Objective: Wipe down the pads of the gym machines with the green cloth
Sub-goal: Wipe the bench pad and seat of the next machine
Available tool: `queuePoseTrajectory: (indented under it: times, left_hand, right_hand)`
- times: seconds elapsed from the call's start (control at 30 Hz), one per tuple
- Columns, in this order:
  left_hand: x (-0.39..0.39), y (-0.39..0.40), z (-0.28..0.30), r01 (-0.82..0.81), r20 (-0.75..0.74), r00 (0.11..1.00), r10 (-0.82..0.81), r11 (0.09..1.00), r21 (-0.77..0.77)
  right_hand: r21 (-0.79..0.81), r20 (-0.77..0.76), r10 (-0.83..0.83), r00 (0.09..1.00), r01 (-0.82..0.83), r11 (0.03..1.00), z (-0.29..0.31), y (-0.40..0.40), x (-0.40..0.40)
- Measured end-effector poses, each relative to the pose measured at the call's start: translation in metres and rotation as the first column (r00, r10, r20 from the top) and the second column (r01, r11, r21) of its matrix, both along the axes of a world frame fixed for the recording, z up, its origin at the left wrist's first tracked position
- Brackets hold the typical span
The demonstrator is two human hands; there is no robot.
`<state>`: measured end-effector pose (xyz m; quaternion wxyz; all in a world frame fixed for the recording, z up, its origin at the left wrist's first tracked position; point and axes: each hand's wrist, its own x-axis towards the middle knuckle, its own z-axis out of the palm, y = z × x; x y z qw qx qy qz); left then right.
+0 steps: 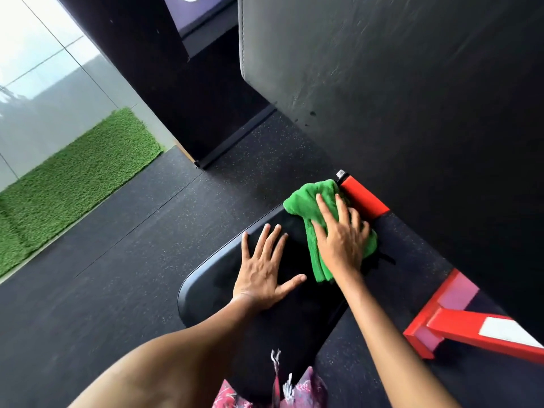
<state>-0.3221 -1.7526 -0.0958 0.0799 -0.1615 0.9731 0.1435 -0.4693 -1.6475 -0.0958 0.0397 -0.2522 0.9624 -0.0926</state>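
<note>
Lying under right hand: green cloth

right hand presses green cloth on seat pad; left hand flat beside.

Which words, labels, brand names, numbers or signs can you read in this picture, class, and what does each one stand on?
None can be read.
The white patch on the red frame shows no legible print.
The green cloth, the black seat pad and the upright back pad carry no visible text.
The purple panel at the top shows a pale shape, too cut off to read.
</note>
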Motion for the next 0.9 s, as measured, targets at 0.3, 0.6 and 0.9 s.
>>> queuePoseTrajectory:
  times: [0.3, 0.6, 0.9]
  left_hand:
    - [0.001, 0.000, -0.002, 0.006, -0.024, 1.000, -0.005, 1.000, 0.022]
    - [-0.001, 0.001, 0.001, 0.001, 0.007, 1.000, -0.001, 1.000, 0.019]
    - [0.003, -0.019, 0.009, 0.051, -0.040, 0.998, -0.048, 0.996, 0.071]
  right_hand:
    - [0.021, -0.012, -0.143, 0.990, 0.143, 0.990, -0.002, 0.021, 0.048]
    - [0.049, 0.024, -0.162, 0.986, 0.161, 0.986, 0.000, -0.016, 0.003]
    - [0.087, 0.110, -0.323, 0.940, 0.314, 0.945, 0.010, -0.040, -0.009]
